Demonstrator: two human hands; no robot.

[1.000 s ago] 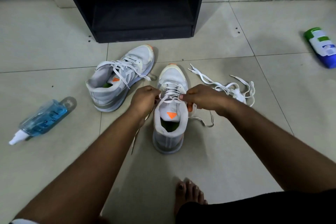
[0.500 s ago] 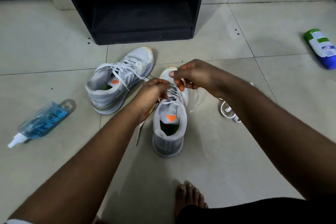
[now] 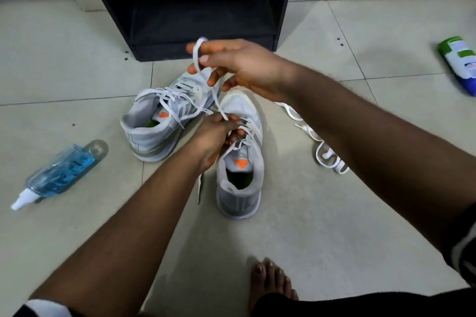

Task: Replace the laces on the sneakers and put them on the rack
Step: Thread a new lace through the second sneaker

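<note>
Pale floor tiles [image 3: 334,226] are carrying everything, close to the dark rack [image 3: 195,8] where the pair is due to go. The right hand [image 3: 239,67] is pinching the white lace [image 3: 197,55] and lifting it high, apparently to draw slack through the eyelets. The left hand [image 3: 216,134] is gripping the lacing on the near sneaker [image 3: 240,162], probably steadying it. The other sneaker [image 3: 164,113] is lying alongside, laced; loose laces [image 3: 327,152] are lying to the right.

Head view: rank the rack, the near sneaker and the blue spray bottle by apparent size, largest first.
1. rack, though cropped at the top
2. near sneaker
3. blue spray bottle

The rack stands farthest away, so it is truly largest.
</note>
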